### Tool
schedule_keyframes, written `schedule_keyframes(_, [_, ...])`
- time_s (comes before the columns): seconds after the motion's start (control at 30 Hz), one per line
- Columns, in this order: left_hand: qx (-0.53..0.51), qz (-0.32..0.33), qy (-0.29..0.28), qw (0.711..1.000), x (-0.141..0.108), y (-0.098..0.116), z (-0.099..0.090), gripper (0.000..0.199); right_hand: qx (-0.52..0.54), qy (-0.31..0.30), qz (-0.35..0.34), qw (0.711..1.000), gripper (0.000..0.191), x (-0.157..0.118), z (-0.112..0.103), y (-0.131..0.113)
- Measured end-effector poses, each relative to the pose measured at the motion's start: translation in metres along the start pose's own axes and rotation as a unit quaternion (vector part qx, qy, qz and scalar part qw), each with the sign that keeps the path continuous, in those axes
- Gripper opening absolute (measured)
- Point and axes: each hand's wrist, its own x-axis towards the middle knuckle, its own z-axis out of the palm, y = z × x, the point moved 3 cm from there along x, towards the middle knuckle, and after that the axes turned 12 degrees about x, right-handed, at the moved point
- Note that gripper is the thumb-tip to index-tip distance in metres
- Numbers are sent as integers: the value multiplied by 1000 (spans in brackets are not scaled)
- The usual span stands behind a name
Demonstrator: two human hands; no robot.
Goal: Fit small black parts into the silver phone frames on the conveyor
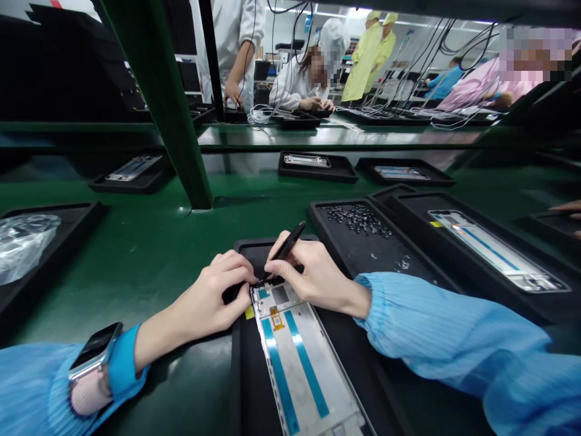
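Note:
A silver phone frame (297,357) with two blue strips and a small orange flex cable (276,319) lies lengthwise in a black tray (254,375). My left hand (220,293) is closed at the frame's top left corner, thumb and fingers on its edge. In my right hand (313,272) is a slim black pen-like tool (290,241), slanting down to the frame's top edge. My fingers partly hide its lower end. A yellow tab (249,312) sticks out beside the left thumb.
A black tray (363,254) of small dark parts stands to the right, beside another tray holding a phone frame (499,248). Clear plastic bags (27,245) lie in a tray at left. A green post (167,103) slants down behind my hands. Co-workers sit and stand beyond.

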Motion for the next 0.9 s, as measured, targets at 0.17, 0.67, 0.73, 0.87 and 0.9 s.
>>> schedule_keyframes(0.17, [2,3,4,1000,1,0,0,17,-45,-8,-48,998,9,0,1,-1])
schedule_keyframes(0.67, [17,12,2,1000,2,-2,1,15,-26,-22,-45,998,10,3,1,0])
schedule_keyframes(0.73, [16,12,2,1000,2,-2,1,16,11,6,12,1000,11,3,-2,4])
schedule_keyframes(0.87, [16,12,2,1000,2,-2,1,16,10,10,42,999,10,2,-4,7])
schedule_keyframes(0.9, [16,13,2,1000,1,-2,1,16,2,9,36,999,10,2,-4,6])
